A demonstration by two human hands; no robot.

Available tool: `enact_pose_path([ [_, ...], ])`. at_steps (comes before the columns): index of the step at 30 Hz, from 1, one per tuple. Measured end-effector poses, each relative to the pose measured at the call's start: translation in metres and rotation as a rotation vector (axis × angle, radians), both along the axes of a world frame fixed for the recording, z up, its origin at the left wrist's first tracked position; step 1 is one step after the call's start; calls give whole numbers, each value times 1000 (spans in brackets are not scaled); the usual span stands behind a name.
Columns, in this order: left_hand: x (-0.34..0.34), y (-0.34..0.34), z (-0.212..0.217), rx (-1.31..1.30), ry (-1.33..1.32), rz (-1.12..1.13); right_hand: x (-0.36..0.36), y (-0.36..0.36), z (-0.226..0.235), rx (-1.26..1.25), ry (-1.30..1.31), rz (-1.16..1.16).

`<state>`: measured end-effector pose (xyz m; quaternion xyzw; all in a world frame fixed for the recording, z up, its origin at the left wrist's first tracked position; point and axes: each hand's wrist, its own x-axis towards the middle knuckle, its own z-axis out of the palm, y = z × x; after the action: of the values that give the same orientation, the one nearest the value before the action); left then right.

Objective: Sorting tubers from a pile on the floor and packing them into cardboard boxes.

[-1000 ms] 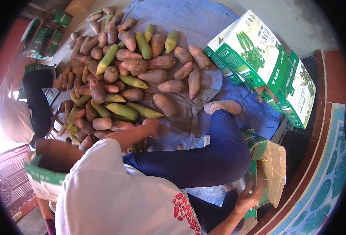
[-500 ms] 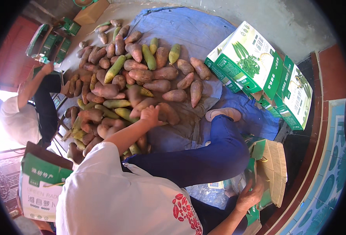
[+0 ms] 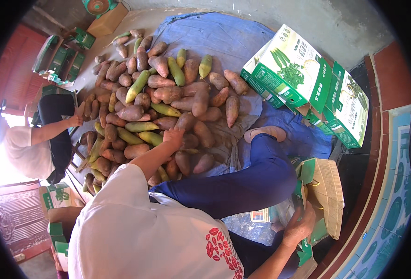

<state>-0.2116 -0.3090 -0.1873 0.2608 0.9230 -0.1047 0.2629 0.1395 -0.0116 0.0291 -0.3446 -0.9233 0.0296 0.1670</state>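
Far to the left of the left hand: a second person (image 3: 26,146), seated, with one of their own hands (image 3: 77,120) touching the left margin of the heap of tubers (image 3: 154,107).

Heap: brown, sweet-potato-like tubers mixed with green-yellow elongated ones, piled on a blue tarp (image 3: 224,39) spread on the floor. It extends ahead of, left of and right of the left hand.

Left hand (image 3: 173,138): arm stretched forward, palm down on the near edge of the heap. Fingers rest on a brown tuber (image 3: 185,122); whether they are closed around it cannot be told.

Right of the left hand: own leg in blue trousers, foot in a tan slipper (image 3: 266,133) on the tarp. Beyond the foot, two green-and-white printed cartons (image 3: 291,69), just beside each other.

Right hand (image 3: 299,228): low at right, fingers wrapped over the green edge of an open cardboard box (image 3: 326,195), grasping it. Box stands just right of the knee.
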Motion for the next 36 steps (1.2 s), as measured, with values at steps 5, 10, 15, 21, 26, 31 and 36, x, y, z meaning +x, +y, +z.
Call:
enact_pose_path([
  [5,7,4,17,-4,27,50,-1,-1,1,7,12,1],
  [10,31,-5,-4,32,192,-407,0,-2,-2,0,11,-8],
  [15,42,-3,-4,-80,-33,-470,-2,-4,0,-2,11,-10],
  [21,35,-4,-15,-192,-58,-512,1,-2,-4,1,24,9],
  [26,34,11,-1,-286,-115,-485,-1,-4,-3,14,9,-15],
  [31,30,7,-9,-280,-121,-500,0,0,-7,21,16,-7],
  [36,29,10,-6,-303,-121,-528,-1,3,-9,20,2,-31],
])
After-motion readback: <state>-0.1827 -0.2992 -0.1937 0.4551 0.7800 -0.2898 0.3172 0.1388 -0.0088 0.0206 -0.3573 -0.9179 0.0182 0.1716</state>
